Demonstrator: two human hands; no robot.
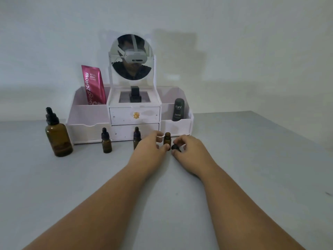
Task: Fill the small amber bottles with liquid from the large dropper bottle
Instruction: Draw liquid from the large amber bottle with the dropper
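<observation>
Three small amber bottles stand in a row on the grey table in front of the organizer. The right one (pixel 167 138) has no cap, and my left hand (pixel 150 146) pinches it between thumb and fingers. Just to its right, my right hand (pixel 189 147) holds its black dropper cap (pixel 175 147) low over the table. The middle small bottle (pixel 136 139) and the left small bottle (pixel 106 143) keep their black dropper caps on. The large amber dropper bottle (pixel 57 134) stands capped at the far left, with a little liquid at its bottom.
A white cosmetic organizer (pixel 134 116) with drawers and a round mirror (pixel 131 56) stands behind the bottles. It holds a pink tube (pixel 93 85), a dark Kahf bottle (pixel 178 110) and a black item (pixel 135 94). The table edge runs along the right.
</observation>
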